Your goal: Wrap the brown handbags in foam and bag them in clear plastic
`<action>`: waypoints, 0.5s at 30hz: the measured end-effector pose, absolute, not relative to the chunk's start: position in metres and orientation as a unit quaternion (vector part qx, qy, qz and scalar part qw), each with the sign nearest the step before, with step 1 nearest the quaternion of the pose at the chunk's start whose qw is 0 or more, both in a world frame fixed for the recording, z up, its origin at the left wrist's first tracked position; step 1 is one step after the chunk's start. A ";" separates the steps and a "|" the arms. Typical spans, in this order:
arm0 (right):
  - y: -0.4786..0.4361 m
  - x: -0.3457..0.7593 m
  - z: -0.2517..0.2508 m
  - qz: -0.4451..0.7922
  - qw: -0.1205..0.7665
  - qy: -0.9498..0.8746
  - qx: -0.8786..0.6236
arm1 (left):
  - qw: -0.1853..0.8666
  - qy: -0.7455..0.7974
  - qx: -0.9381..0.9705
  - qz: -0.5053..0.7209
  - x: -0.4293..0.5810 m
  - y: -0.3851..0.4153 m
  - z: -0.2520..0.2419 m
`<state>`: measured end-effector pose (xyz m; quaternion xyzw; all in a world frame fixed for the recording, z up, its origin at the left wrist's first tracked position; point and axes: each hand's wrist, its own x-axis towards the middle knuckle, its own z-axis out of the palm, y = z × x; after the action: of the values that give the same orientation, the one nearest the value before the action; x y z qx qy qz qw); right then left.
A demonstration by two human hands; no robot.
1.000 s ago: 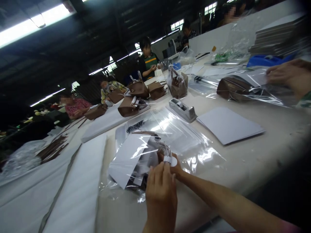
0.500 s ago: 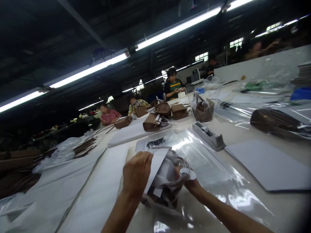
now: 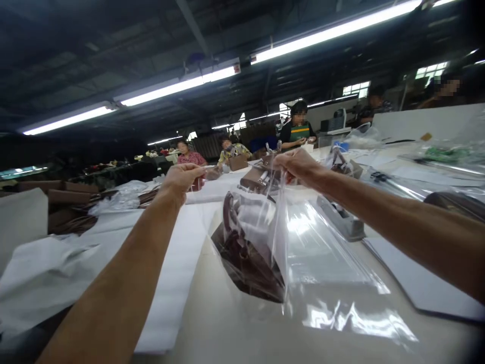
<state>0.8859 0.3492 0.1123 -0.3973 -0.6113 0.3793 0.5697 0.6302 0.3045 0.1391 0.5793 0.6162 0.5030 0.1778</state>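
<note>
Both hands hold up the mouth of a clear plastic bag [image 3: 279, 237], stretched between them. My left hand [image 3: 185, 181] pinches one top edge of it, at the left. On the other side my right hand [image 3: 297, 164] grips the plastic with closed fingers. Inside the bag, below and between the hands, sits a dark brown handbag [image 3: 250, 270] with its handle upright and whitish wrapping about it. Flat clear plastic bags [image 3: 326, 253] lie just right of it on the table.
A grey tape dispenser [image 3: 350, 225] stands beyond the flat bags, with grey-white boards [image 3: 428, 283] to the right. White sheeting [image 3: 170, 283] covers the table's left part. More brown handbags [image 3: 254, 179] stand farther back, where several people sit, one in a green-striped top [image 3: 299, 132].
My hands have risen and spread apart, now pulling the plastic bag's top upward around the handbag. The white card and sticker seen earlier are no longer visible at my hands. My view has turned left.
</note>
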 end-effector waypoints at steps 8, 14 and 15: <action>0.317 0.910 0.135 0.292 0.504 -0.704 -0.407 | 0.265 0.511 0.611 0.543 0.688 0.262 0.168; 0.296 0.937 0.152 0.344 0.414 -0.727 -0.428 | 0.258 0.427 0.705 0.504 0.763 0.263 0.154; 0.298 0.943 0.153 0.362 0.384 -0.724 -0.444 | 0.239 0.407 0.730 0.493 0.777 0.266 0.152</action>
<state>0.9425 0.2975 0.1527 -0.4439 -0.7243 0.3623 0.3836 0.7773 0.2660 0.1518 0.7303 0.4074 0.4934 0.2392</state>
